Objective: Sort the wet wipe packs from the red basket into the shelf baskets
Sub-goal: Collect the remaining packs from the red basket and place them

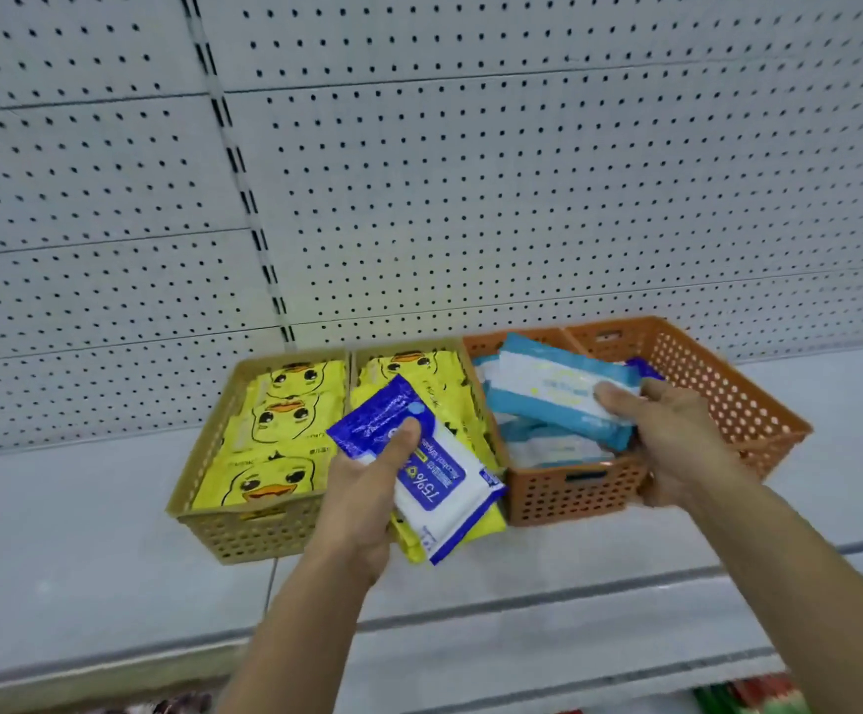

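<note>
My left hand (362,502) grips a dark blue and white wipe pack (434,487) with a yellow pack (491,523) under it, in front of the yellow baskets. My right hand (661,430) holds a light blue and white pack (547,389) over the left orange basket (573,492), which holds more light blue packs. Two yellow baskets (223,528) to the left hold yellow duck-face packs (285,430). The right orange basket (728,394) shows a dark blue pack's corner (643,368) behind my right hand. The red basket is out of view.
The baskets stand in a row on a white shelf (84,533) against a white pegboard back wall (470,172). Below the shelf's front edge, coloured goods (748,695) show at the bottom right.
</note>
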Motion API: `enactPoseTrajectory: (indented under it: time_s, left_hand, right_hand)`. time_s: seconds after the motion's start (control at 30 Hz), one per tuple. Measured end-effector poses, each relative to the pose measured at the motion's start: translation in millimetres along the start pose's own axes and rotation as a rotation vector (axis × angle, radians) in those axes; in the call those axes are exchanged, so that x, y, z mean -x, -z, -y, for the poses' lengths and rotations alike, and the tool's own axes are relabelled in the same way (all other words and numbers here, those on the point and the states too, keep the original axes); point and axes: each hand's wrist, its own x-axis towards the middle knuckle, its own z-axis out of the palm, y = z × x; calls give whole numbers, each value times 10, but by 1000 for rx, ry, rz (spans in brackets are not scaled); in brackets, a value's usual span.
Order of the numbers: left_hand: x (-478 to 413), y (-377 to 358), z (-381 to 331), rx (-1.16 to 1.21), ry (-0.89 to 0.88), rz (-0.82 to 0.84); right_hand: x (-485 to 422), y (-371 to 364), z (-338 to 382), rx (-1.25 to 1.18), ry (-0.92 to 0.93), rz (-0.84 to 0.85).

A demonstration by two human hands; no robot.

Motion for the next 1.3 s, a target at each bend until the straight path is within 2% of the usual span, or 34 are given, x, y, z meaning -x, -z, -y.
enactPoseTrajectory:
  time_s: [0.07, 0.2, 0.27, 0.37, 0.5, 0.63, 0.7, 0.73, 0.77, 0.83, 0.9, 0.93, 0.97, 1.03, 1.17, 1.3]
  left_hand:
    - [-194, -37, -51, 5, -4, -32]
    - [-446, -80, -72, 17, -2, -73]
    - [-516, -101, -64, 34, 3, -77]
    - [-570, -127, -65, 46, 31, -75]
    - [-608, -140, -46, 63, 99, -64]
    - [-626, -177, 5, 49, 84, -47]
    - [-609, -210, 31, 36, 53, -25]
    - [-591, -229, 36, 29, 42, -14]
    - [-569, -253, 40, 28, 31, -3]
    - [-540, -320, 53, 42, 0, 8]
    - [-521, -417, 63, 50, -46, 0]
    - [-517, -472, 72, 46, -65, -14]
    - [-517, -527, 88, 39, -79, -30]
    - [-518, -643, 126, 31, -84, -55]
    - [-542, -918, 200, 37, -74, -69]
    - [-616, -1289, 255, 37, -84, -45]
  right_hand:
    - [-288, 110, 50, 248, 28, -73]
    - [-651, 107, -62, 711, -115, 61]
    - [-740, 64, -104, 831, -171, 94]
    - [-824, 29, -162, 932, -149, 89]
    - [-889, -1, -259, 1238, -16, 87]
    - [-849, -49, -250, 1477, 91, 121]
    - [-788, -99, -207, 1677, 237, 73]
    - [-779, -122, -184, 1692, 353, 38]
    - [-748, -163, -143, 1605, 465, 14]
    - [-633, -286, -1, 1151, 500, 116]
    - [-502, -436, 160, 709, 262, 326]
    - [-447, -495, 196, 626, 153, 422]
    - [-423, -517, 196, 630, 107, 499]
    - [-447, -491, 168, 647, 120, 546]
    - [-608, -228, 222, 501, 73, 561]
    - [-836, 111, 308, 500, 125, 489]
